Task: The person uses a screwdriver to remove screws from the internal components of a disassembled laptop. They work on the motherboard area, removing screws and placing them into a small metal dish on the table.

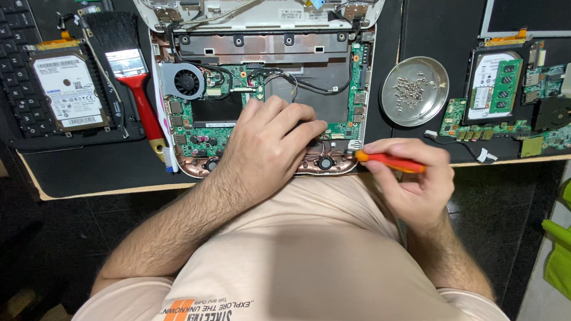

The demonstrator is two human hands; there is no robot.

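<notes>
An opened laptop base [271, 51] lies on the workbench with its green circuit board [234, 78] and round fan [185, 81] exposed. My left hand [270, 140] rests flat on the board's near right part, fingers curled over it. My right hand [410, 179] grips an orange-handled screwdriver [391, 162], held level with its tip pointing left at the laptop's near right corner, just beside my left fingertips.
A red-handled brush [132, 70] lies left of the laptop, a hard drive [67, 92] on a keyboard [2, 32] further left. A round metal dish of screws [414, 90] sits to the right, then another circuit board [500, 93]. The bench edge runs near my body.
</notes>
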